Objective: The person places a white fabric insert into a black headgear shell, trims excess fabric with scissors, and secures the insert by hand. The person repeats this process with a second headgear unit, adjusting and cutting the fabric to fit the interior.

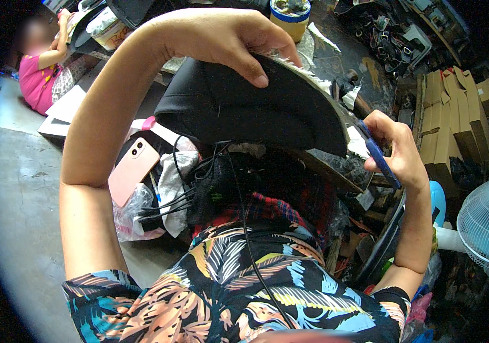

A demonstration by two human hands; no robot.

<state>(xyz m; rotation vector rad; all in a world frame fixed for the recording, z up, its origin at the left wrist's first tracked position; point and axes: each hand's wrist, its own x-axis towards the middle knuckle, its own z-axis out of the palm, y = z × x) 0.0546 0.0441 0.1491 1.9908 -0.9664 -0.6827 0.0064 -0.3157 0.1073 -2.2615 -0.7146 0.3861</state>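
My left hand (236, 43) arches over the top of a black curved cover (256, 106) with stitched seams and a frayed white edge. Its thumb presses on the dark face while the fingers go behind the edge. At the cover's right end, my right hand (396, 143) is closed round a slim blue tool (379, 154). The working end of that tool cannot be made out. A white scrap (356, 142) shows between the tool and the cover's edge.
A pink phone (134, 171) lies left of my lap beside clear plastic and black cables (164, 210). Ahead stands a yellow-and-blue tub (290, 20). Cardboard pieces (447, 126) and a white fan (480, 223) are at right. Another person in pink (38, 80) sits far left.
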